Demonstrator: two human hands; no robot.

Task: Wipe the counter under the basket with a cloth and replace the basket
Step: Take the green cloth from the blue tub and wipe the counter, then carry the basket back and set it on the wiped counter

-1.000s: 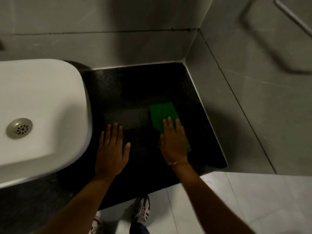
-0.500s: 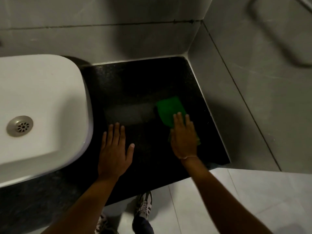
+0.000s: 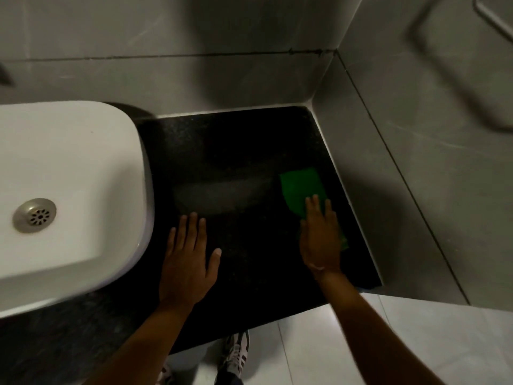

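Note:
A green cloth point(image 3: 301, 188) lies flat on the black speckled counter point(image 3: 236, 151), near its right side by the wall. My right hand point(image 3: 320, 237) presses flat on the cloth's near half, fingers together and pointing away from me. My left hand point(image 3: 188, 262) rests palm down on the bare counter, fingers slightly spread, just right of the sink. A faint damp streak runs across the counter between the two hands. No basket is in view.
A white basin point(image 3: 69, 190) with a metal drain point(image 3: 34, 215) fills the left. Grey tiled walls close the counter at the back and right. A metal rail point(image 3: 494, 16) hangs on the right wall. Below the counter's front edge are floor tiles and my shoes point(image 3: 236, 354).
My right hand has slid the green cloth to the right across the counter, toward the side wall. My left hand has stayed planted in place.

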